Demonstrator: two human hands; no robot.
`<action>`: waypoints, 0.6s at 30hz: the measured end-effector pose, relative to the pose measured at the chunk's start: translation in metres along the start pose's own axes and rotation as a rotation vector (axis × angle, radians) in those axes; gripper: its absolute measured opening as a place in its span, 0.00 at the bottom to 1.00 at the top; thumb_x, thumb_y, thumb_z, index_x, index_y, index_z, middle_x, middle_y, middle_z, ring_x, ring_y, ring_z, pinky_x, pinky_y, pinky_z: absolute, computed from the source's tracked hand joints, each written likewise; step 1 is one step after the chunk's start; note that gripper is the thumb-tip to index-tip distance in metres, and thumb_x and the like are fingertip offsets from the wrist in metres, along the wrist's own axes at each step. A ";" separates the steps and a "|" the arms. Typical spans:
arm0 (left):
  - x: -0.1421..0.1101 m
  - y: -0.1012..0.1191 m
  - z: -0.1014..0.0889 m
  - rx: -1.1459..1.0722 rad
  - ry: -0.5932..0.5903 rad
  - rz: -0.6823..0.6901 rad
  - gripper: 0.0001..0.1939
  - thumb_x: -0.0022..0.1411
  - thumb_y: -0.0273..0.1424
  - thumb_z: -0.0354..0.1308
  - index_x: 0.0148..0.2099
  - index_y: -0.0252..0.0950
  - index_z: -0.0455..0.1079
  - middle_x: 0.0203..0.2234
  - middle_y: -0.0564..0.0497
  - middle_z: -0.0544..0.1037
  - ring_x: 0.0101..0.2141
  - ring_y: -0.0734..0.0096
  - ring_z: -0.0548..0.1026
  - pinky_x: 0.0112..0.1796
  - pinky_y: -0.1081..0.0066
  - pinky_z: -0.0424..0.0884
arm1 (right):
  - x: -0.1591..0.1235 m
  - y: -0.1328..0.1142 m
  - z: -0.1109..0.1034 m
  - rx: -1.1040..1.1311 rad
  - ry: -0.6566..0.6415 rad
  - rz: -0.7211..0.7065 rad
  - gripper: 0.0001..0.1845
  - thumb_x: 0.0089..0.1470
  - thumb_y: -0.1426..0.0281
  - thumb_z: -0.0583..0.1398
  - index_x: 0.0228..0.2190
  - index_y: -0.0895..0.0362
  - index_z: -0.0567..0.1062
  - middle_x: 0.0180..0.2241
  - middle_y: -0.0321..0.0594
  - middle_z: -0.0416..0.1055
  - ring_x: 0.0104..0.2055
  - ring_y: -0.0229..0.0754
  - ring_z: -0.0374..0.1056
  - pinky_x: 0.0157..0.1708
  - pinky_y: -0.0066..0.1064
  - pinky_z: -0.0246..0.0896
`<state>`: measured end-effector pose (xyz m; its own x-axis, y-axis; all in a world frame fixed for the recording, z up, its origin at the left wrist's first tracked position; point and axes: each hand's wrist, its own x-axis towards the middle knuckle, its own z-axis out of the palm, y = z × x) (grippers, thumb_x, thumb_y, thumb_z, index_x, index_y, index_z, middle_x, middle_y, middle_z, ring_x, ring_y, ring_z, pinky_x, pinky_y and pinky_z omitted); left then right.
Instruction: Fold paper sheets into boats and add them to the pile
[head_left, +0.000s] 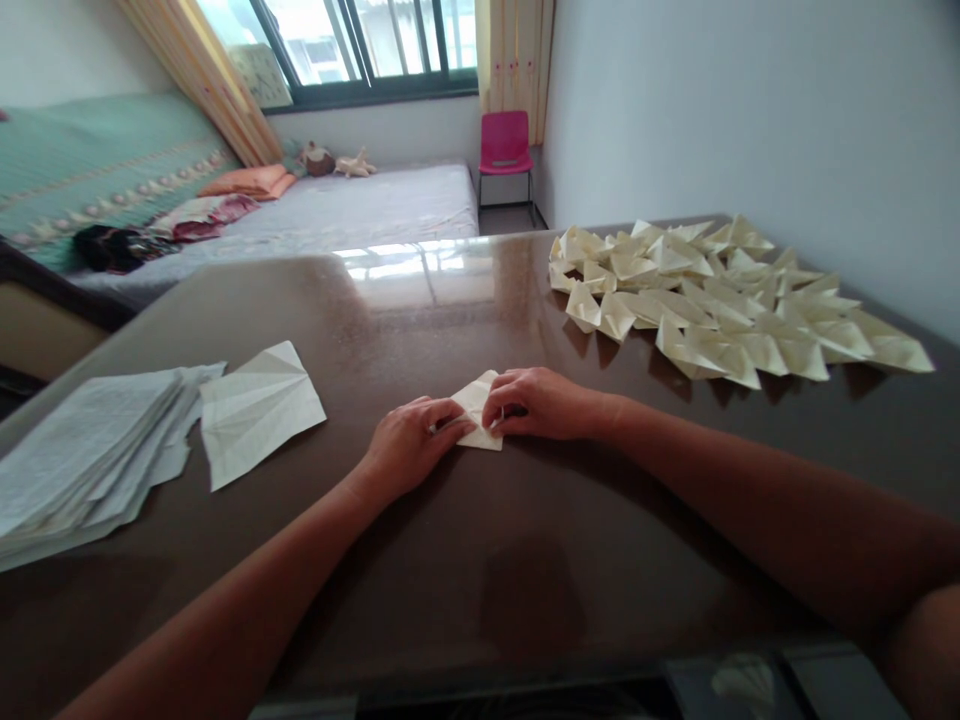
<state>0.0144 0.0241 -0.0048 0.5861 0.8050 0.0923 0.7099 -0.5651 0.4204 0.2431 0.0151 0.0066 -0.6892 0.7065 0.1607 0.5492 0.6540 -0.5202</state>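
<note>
A small folded piece of cream paper lies on the brown table in front of me. My left hand pinches its left side between thumb and fingers. From the other side my right hand grips the paper with curled fingers, its fingertips near the middle. Parts of the paper are hidden under both hands. To the left rests a creased, unfolded sheet, with a stack of papers beside it.
Many folded cream paper shapes cover the table's far right, near the white wall. Beyond the glossy brown table stand a bed and a pink chair below the window.
</note>
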 end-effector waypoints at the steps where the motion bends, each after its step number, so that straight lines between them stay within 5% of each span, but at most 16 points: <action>1: 0.000 0.001 0.000 0.005 -0.001 0.006 0.16 0.64 0.43 0.50 0.34 0.39 0.73 0.27 0.54 0.72 0.26 0.75 0.69 0.29 0.75 0.62 | 0.000 0.001 0.000 0.001 0.004 -0.005 0.04 0.54 0.71 0.62 0.33 0.56 0.78 0.34 0.37 0.74 0.36 0.37 0.68 0.38 0.26 0.59; 18: 0.003 0.003 0.002 0.044 0.007 0.014 0.16 0.67 0.42 0.47 0.37 0.41 0.72 0.31 0.55 0.73 0.29 0.75 0.69 0.31 0.75 0.60 | 0.000 0.003 0.003 0.017 0.011 -0.001 0.03 0.53 0.70 0.61 0.31 0.56 0.76 0.33 0.36 0.73 0.35 0.37 0.67 0.36 0.26 0.56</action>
<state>0.0193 0.0245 -0.0053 0.5937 0.7979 0.1046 0.7181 -0.5840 0.3786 0.2428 0.0161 0.0025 -0.6843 0.7091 0.1701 0.5404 0.6497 -0.5346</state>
